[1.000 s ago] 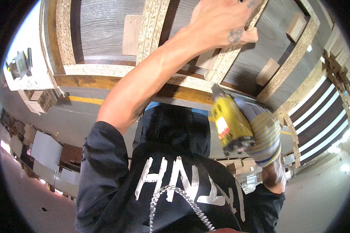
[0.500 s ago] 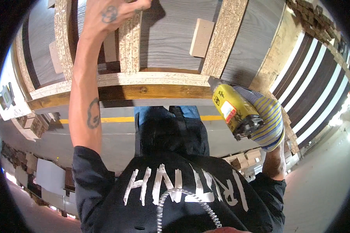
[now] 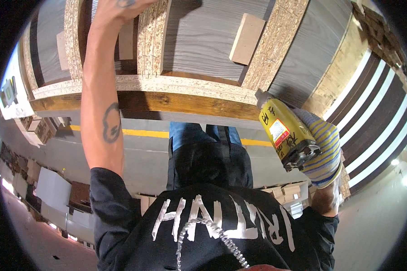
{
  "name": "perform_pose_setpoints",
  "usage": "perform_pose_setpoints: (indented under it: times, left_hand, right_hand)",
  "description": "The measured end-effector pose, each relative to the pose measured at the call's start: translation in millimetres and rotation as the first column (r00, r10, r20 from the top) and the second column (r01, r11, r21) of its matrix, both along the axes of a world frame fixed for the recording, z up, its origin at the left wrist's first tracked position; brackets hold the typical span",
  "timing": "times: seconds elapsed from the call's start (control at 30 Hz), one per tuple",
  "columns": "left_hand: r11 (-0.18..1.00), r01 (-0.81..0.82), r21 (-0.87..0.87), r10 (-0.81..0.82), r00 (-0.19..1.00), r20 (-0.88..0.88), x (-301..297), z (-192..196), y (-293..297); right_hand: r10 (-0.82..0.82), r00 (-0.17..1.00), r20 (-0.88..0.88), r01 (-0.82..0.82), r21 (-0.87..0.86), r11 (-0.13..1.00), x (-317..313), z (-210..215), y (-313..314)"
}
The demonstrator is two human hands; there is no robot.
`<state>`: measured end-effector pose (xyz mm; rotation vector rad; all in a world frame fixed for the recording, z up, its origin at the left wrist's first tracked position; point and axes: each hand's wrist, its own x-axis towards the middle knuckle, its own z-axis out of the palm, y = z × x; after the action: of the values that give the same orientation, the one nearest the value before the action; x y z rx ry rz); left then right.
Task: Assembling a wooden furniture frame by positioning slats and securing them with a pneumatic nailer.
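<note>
My right hand [image 3: 323,147], in a striped knit glove, is closed around a yellow nail gun [image 3: 286,128] with a dark end cap. Its nose rests at or close to the front rail [image 3: 190,86] of a particleboard frame, where a cross strip [image 3: 280,43] meets that rail. My bare left hand [image 3: 124,8] reaches over the frame at the top edge, near another cross strip [image 3: 151,43]. The picture's edge cuts off its fingers, so what they touch is hidden.
Grey wood-grain panel [image 3: 203,40] shows between the strips, with a small block [image 3: 248,39] on it. A brown wooden beam [image 3: 190,103] runs along the near side. Dark boards with white stripes [image 3: 371,117] lie at right. A yellow line [image 3: 144,133] crosses the floor.
The whole view has shifted, moving the frame slightly up and right. The nail gun's nose stays by the same joint. My left hand's fingers have passed out of the picture.
</note>
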<state>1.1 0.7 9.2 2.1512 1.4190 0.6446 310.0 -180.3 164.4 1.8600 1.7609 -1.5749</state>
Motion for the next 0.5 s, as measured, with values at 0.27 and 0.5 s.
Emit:
perform_pose_setpoints:
  times: [0.27,0.5]
  left_hand:
    - [0.991,-0.048,-0.125,0.051,0.999,0.018,-0.4,6.9,-4.6]
    - [0.994,-0.042,-0.097,0.041,0.999,-0.019,-0.8,3.3,-0.4]
  right_hand:
    - [0.050,0.995,0.089,-0.056,0.059,0.997,-12.5,7.5,0.2]
    - [0.095,0.989,0.115,-0.100,0.036,0.994,-18.7,7.0,6.3]
